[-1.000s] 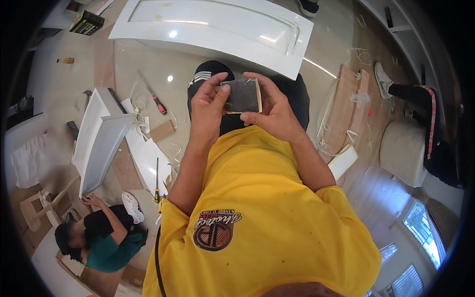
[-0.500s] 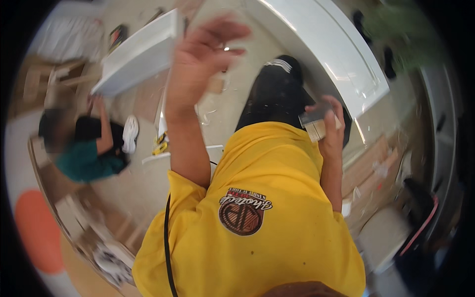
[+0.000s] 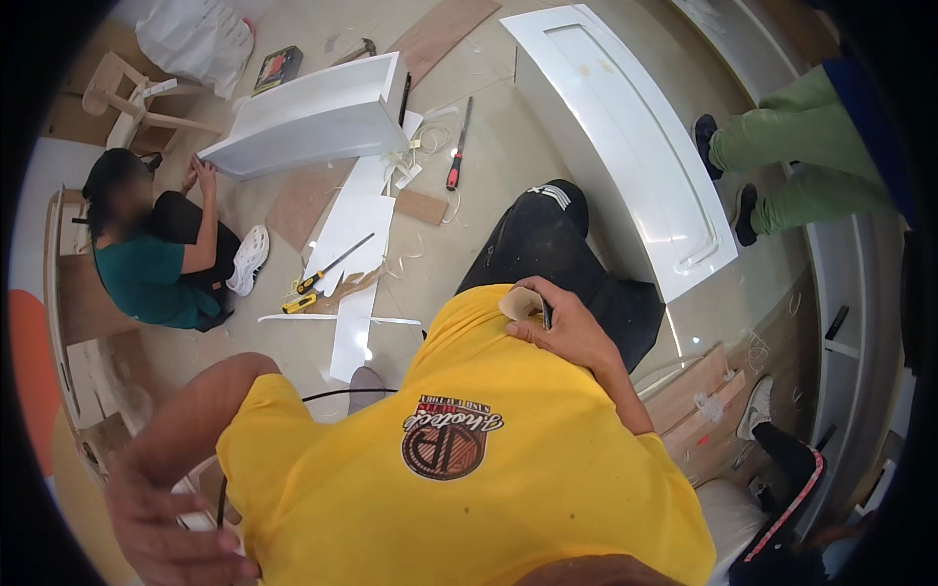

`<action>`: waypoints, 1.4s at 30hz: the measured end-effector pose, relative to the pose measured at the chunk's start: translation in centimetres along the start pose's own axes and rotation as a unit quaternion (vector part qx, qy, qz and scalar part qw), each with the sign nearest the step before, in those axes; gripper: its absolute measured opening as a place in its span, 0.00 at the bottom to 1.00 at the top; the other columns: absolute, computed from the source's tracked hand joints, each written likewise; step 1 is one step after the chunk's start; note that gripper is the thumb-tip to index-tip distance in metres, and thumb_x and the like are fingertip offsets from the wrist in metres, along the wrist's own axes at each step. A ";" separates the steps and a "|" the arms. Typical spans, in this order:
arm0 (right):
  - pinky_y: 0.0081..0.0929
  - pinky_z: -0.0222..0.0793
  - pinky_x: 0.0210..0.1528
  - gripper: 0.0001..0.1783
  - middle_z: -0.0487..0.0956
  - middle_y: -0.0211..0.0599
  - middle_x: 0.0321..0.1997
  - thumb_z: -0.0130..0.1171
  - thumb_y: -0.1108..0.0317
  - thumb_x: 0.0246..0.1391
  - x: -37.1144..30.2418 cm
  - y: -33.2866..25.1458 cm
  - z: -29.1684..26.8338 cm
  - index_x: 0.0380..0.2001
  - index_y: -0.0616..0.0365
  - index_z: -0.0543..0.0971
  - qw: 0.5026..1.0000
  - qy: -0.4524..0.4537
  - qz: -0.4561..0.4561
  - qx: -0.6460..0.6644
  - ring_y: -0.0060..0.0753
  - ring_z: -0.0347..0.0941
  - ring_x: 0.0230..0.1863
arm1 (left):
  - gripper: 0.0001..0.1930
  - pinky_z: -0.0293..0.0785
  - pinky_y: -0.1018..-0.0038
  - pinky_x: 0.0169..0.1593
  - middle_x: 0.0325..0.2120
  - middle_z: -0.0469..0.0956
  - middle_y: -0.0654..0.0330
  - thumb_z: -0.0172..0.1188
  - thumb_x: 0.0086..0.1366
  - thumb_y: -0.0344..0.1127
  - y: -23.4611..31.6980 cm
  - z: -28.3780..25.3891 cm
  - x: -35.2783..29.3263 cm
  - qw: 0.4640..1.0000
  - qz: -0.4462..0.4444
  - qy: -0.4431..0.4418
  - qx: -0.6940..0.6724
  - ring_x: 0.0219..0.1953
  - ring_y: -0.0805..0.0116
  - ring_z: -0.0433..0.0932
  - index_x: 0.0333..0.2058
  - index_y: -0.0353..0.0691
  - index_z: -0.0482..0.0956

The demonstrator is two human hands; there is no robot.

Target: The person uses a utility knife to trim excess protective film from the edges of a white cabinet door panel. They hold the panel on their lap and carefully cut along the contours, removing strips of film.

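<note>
In my right hand (image 3: 572, 332) is a small curled piece of sandpaper (image 3: 521, 305), beige on its back with a dark grey edge, pinched between thumb and fingers in front of my yellow shirt. My left hand (image 3: 176, 532) is down at the lower left beside my shirt, fingers apart and slightly blurred, with nothing visible in it. Past my knee, a white curved panel (image 3: 625, 127) with a raised frame forms the top of a low box-like piece. It stands ahead and to the right, apart from both hands.
A co-worker (image 3: 147, 264) in a green shirt crouches at the left, hands on a white open box (image 3: 303, 122). A red-handled screwdriver (image 3: 455, 161), yellow-handled tools (image 3: 305, 293) and wood boards (image 3: 684, 391) lie on the floor. Someone in green trousers (image 3: 801, 146) stands at the right.
My left hand has swung from the upper middle down to the lower left. The right hand has moved inward and lower with the sandpaper, toward my shirt.
</note>
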State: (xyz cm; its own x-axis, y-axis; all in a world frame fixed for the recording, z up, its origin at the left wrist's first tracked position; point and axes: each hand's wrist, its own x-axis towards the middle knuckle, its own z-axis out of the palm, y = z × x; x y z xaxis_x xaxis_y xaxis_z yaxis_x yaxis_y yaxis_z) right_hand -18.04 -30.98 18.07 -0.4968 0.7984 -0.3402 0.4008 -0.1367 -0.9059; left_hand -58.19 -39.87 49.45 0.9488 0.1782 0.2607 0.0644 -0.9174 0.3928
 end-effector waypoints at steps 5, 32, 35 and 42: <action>0.33 0.75 0.49 0.17 0.85 0.48 0.42 0.66 0.63 0.62 0.5 2.3 0.0 0.49 0.60 0.80 0.991 0.123 -0.009 0.046 0.43 0.83 0.42 | 0.15 0.76 0.60 0.57 0.43 0.85 0.56 0.58 0.71 0.42 -6.3 0.9 1.7 0.997 0.072 -0.012 0.020 0.53 0.54 0.82 0.51 0.46 0.85; 0.30 0.74 0.32 0.24 0.83 0.42 0.25 0.71 0.52 0.53 -6.6 22.9 -23.6 0.41 0.65 0.85 0.644 0.694 0.308 -0.090 0.31 0.80 0.26 | 0.18 0.61 0.51 0.68 0.63 0.74 0.59 0.58 0.70 0.37 -41.2 51.4 46.1 0.999 0.004 0.035 0.002 0.66 0.53 0.69 0.57 0.43 0.79; 0.40 0.75 0.35 0.23 0.82 0.48 0.25 0.71 0.53 0.51 -5.8 23.7 -24.8 0.32 0.66 0.83 0.673 0.659 0.332 -0.059 0.44 0.81 0.28 | 0.17 0.60 0.50 0.67 0.59 0.76 0.61 0.57 0.70 0.37 -40.8 51.4 46.3 0.998 -0.010 0.069 -0.009 0.65 0.55 0.69 0.56 0.41 0.79; 0.47 0.77 0.44 0.21 0.86 0.51 0.32 0.70 0.54 0.50 -2.6 21.5 -26.1 0.33 0.64 0.84 0.663 0.604 0.422 -0.134 0.58 0.83 0.39 | 0.23 0.59 0.51 0.66 0.54 0.76 0.53 0.61 0.69 0.46 -40.8 51.3 47.4 0.990 -0.127 0.052 -0.036 0.62 0.54 0.69 0.56 0.38 0.79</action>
State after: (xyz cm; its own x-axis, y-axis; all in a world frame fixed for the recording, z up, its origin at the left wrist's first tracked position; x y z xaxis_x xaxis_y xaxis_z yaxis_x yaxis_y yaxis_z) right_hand 12.02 -20.69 6.05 0.9050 0.4133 -0.1009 0.3464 -0.8535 -0.3892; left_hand 0.02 -12.22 0.58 0.8678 0.4388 0.2333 0.2708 -0.8112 0.5183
